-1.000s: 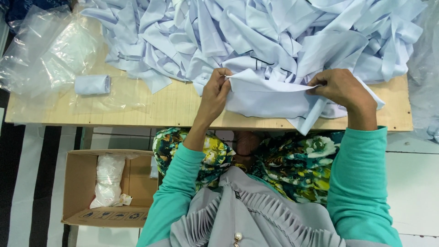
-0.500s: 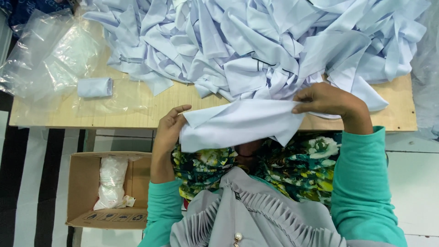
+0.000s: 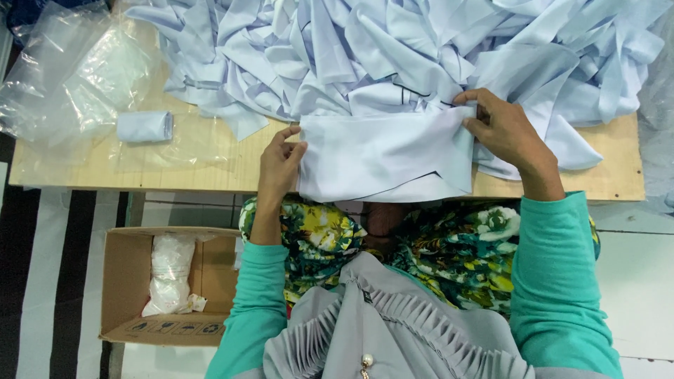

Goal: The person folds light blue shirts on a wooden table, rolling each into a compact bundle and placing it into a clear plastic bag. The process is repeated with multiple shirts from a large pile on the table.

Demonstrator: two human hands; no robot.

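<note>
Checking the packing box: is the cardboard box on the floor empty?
No, the cardboard box holds a white plastic bag.

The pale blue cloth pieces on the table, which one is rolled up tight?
The small roll lying alone at the table's left, beside the clear plastic bags. The rest are loose in the heap or flat between the hands.

This looks like a garment workshop or packing room. A big heap of pale blue fabric pieces (image 3: pixel 393 56) covers most of a bare plywood worktable (image 3: pixel 210 168), with a stack of clear plastic bags (image 3: pixel 63 77) and one rolled, bagged piece (image 3: pixel 144 126) at its end. A cardboard carton (image 3: pixel 126 281) holding a white filled bag (image 3: pixel 168 274) stands on the tiled floor (image 3: pixel 632 260) below.
</note>
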